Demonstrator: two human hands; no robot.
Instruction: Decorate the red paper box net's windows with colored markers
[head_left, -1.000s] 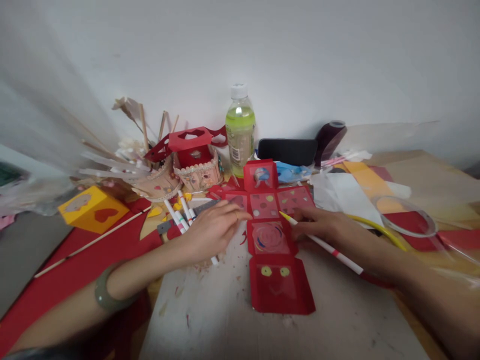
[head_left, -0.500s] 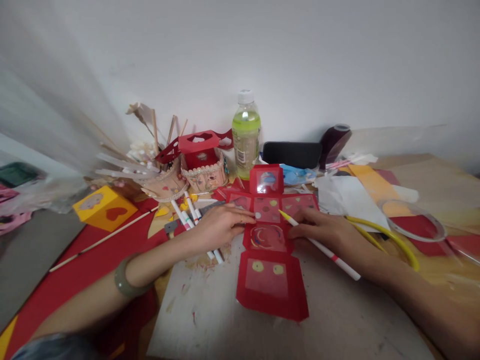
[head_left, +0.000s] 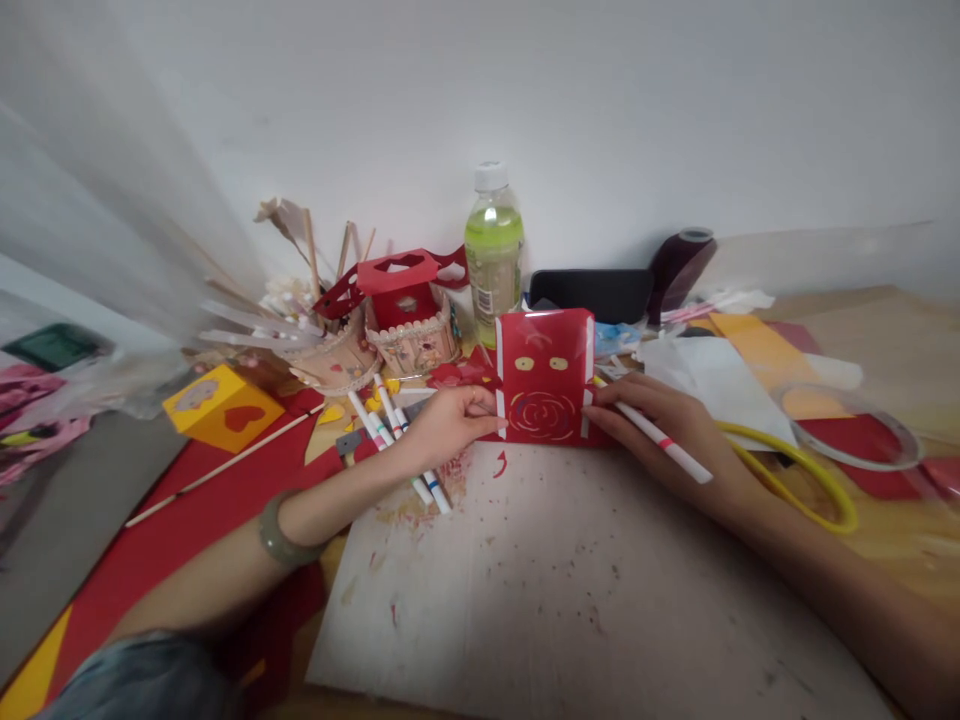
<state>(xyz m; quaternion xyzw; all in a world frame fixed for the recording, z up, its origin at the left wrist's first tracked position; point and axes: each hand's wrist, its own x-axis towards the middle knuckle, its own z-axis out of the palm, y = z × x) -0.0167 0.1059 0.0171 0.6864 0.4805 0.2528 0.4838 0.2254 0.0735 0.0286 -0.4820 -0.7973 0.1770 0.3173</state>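
A red paper cutout (head_left: 546,338) stands folded up over the grey board, its outer side facing me. Two yellow ovals and a ring of curved slits show on it, with white strips along its side flaps. My left hand (head_left: 454,425) pinches its lower left edge, thumb in front. At the lower right edge my right hand (head_left: 660,425) grips the cutout between thumb and fingers. A white marker (head_left: 667,445) with a pink band also lies in that hand, its yellow tip by the paper. The cutout's rear panels are mostly hidden.
Several markers (head_left: 382,415) lie left of the cutout. Behind stand a green drink bottle (head_left: 495,260), decorated pots (head_left: 412,340) and a black phone-like slab (head_left: 592,297). A yellow box (head_left: 223,408) sits left; a yellow ring (head_left: 832,490) lies right. Paper scraps dot the grey board (head_left: 547,580).
The red cutout lay spread flat toward me; its near panels are now folded up and away. Both hands have closed on its sides, the marker staying in the right hand.
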